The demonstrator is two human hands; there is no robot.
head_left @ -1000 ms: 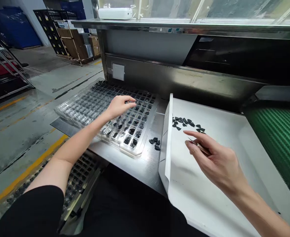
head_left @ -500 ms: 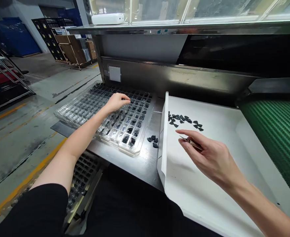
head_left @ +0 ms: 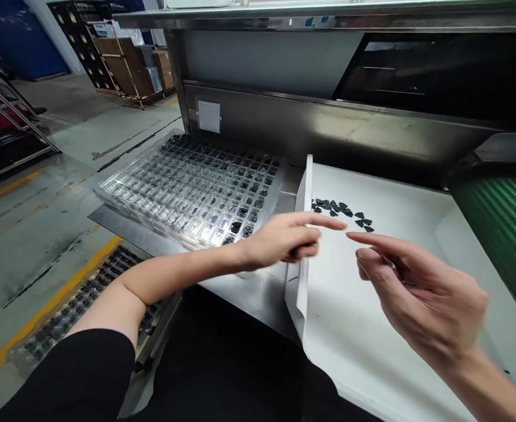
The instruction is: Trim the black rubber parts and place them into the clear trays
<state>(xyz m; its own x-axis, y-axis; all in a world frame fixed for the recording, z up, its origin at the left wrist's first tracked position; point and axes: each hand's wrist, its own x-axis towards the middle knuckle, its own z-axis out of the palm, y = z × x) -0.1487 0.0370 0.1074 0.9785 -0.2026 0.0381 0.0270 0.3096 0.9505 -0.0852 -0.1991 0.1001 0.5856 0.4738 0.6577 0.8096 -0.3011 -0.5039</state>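
My left hand (head_left: 284,239) reaches over the left wall of the white tray (head_left: 346,346), index finger stretched out and the other fingers curled; I see nothing held in it. Its fingertip almost meets the index finger of my right hand (head_left: 425,293). That right hand is closed around a slim tool (head_left: 392,261), mostly hidden in the palm. Small black plastic pieces (head_left: 338,206) lie scattered in the white tray just beyond the fingertips. To the left, a clear plastic blister tray (head_left: 124,190) holds black round parts in many of its cells.
The metal bench (head_left: 258,305) lies beneath both trays. Behind them rises a steel panel (head_left: 275,123) with a shelf above. A green ribbed belt (head_left: 504,205) is at the right. Another filled blister tray (head_left: 77,305) sits lower left, below the bench.
My left hand has left the blister tray and moved right, over the white tray's wall. My right hand has shifted a little right, and its tool's pointed tip no longer shows. The view has tilted down.
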